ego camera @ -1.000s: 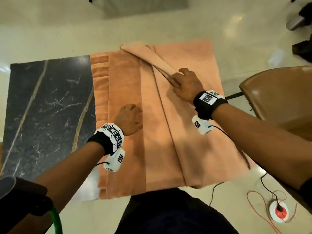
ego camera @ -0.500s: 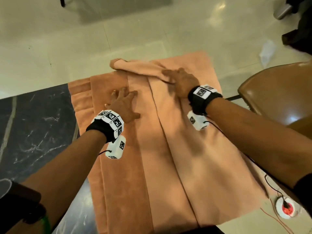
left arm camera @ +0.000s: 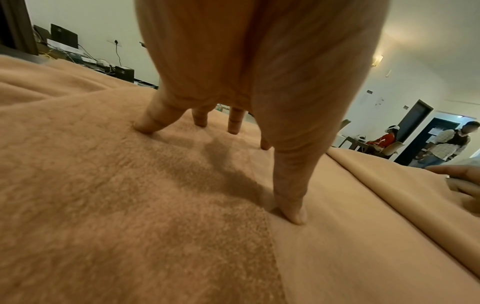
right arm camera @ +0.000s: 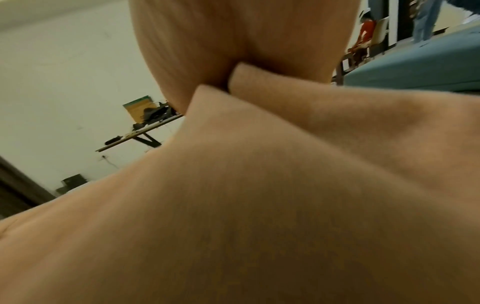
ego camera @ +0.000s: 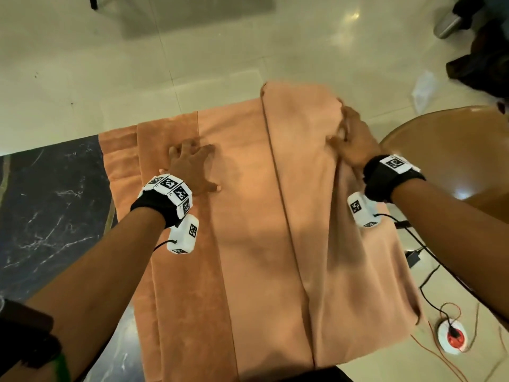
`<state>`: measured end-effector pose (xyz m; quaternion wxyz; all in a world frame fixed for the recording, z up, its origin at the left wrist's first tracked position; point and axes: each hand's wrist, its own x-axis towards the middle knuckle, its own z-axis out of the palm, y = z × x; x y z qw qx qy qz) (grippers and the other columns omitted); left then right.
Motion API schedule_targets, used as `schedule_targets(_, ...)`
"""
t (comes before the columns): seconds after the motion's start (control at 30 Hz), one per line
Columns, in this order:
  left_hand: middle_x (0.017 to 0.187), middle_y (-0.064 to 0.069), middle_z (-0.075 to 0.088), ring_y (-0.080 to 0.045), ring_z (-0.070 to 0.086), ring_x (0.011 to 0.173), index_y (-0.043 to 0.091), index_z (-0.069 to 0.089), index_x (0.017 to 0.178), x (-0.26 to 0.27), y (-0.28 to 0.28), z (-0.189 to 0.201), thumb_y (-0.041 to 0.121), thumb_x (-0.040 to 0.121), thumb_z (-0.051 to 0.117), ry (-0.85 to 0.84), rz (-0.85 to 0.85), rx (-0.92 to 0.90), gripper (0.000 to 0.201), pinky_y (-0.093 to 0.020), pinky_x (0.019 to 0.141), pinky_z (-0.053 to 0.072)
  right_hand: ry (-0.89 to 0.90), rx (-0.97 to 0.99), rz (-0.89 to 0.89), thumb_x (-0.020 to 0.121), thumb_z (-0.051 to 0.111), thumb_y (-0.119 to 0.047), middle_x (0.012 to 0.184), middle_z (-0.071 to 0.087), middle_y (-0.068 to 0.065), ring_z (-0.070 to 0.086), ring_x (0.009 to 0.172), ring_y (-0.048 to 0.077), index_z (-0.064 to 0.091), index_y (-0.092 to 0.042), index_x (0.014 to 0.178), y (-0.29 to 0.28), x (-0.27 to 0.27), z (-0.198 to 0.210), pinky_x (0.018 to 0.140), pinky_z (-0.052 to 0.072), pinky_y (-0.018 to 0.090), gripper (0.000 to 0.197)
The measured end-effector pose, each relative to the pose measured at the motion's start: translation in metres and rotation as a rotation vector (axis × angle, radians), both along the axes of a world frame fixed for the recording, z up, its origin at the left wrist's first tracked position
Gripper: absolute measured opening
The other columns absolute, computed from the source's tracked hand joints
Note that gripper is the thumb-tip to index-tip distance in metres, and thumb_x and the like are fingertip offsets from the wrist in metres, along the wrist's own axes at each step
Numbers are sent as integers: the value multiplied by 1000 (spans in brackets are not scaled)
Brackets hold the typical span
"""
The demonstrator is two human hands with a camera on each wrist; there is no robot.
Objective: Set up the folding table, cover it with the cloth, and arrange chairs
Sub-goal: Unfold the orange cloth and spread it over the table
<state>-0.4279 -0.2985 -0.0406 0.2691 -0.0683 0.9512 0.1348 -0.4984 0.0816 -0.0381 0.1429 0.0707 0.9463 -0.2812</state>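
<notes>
Far left of the cloth (ego camera: pixel 256 244), the dark marbled surface (ego camera: pixel 49 216) shows bare, and the peach cloth covers the rest of it, folded in long bands running away from you.

On the cloth's left bands, your left hand (ego camera: pixel 192 172) is down, fingers (left arm camera: pixel 148 125) spread and straight, tips and thumb pressing into the fuzzy pile while the palm arches clear above it. It's released, gripping nothing, just bearing down on the fabric.

Middle of the cloth now: a long crease (ego camera: pixel 278 205) runs from the far edge toward you, and right of it a smoother, paler layer lies on top.

On that paler layer, near the cloth's far right corner, your right hand (ego camera: pixel 355 142) is in the fabric. The head view shows the cloth bunched up under it; the right wrist view shows a fold (right arm camera: pixel 259 86) of cloth tucked up into the palm, so the hand is grasping the cloth, though the fingers themselves are hidden.

Right of the cloth, a brown chair (ego camera: pixel 446 161) sits just beside its edge. Below that, off the cloth's near right corner, black and red cables (ego camera: pixel 424 288) trail over the pale floor (ego camera: pixel 192 64) to a round white socket (ego camera: pixel 451 337).
</notes>
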Motion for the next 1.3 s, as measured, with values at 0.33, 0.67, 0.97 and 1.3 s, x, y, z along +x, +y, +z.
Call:
schedule_targets(0.33, 161, 8, 2, -35, -2, 149, 49, 20, 146, 8, 2, -10, 57, 70, 78, 22, 25, -12, 96, -77, 103, 19, 8, 298, 73, 99, 43, -42, 101, 41, 5, 58, 95, 40, 63, -46, 123, 39, 10, 24, 90, 44, 37, 32)
schedule_targets(0.67, 164, -7, 1, -36, 0, 149, 33, 23, 151, 78, 8, -13, 46, 88, 59, 143, 82, 31, 74, -58, 118, 13, 89, 220, -9, 87, 56, -38, 146, 34, 16, 48, 123, 47, 42, -32, 143, 17, 73, 35, 101, 46, 55, 58)
schedule_targets(0.97, 162, -5, 12, -30, 7, 149, 29, 32, 147, 238, 64, -5, 49, 84, 58, 196, 143, 2, 70, -61, 116, 10, 59, 284, 147, 81, 66, -42, 140, 44, 3, 49, 121, 34, 58, -27, 128, -5, 229, 13, 94, 47, 53, 50)
schedule_targets(1.3, 159, -20, 12, -44, 16, 144, 13, 16, 149, 328, 60, 14, 51, 73, 69, 90, 655, -113, 99, -60, 114, 23, -104, 66, 64, 84, 63, -54, 138, 51, 6, 58, 113, 33, 30, -37, 140, 0, 293, 18, 94, 50, 46, 67)
